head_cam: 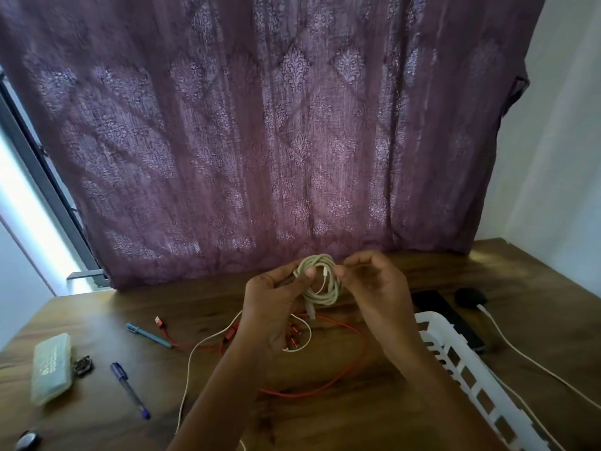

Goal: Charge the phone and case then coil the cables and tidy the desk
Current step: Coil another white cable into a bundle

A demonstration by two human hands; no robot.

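A coiled off-white cable (325, 294) hangs above the wooden desk (406, 418), near its far edge. My left hand (276, 304) grips the coil's left side with the thumb across the loops. My right hand (374, 288) pinches the coil's upper right side. Beneath my hands a red cable (325, 390) sprawls in a loose loop, with a thin white cable (192, 356) crossing it. A black phone (448, 317) lies to the right, behind a white basket (455, 359). Further right, a small black case (470, 297) has a white cable (527, 356) plugged in.
Two pens lie on the left: a teal one (148, 335) and a blue one (130, 390). A pale green box (52, 366) and a small dark metal piece (83, 366) sit at the far left. A dark round object (27, 439) is at the bottom left corner. A purple curtain (260, 125) hangs behind.
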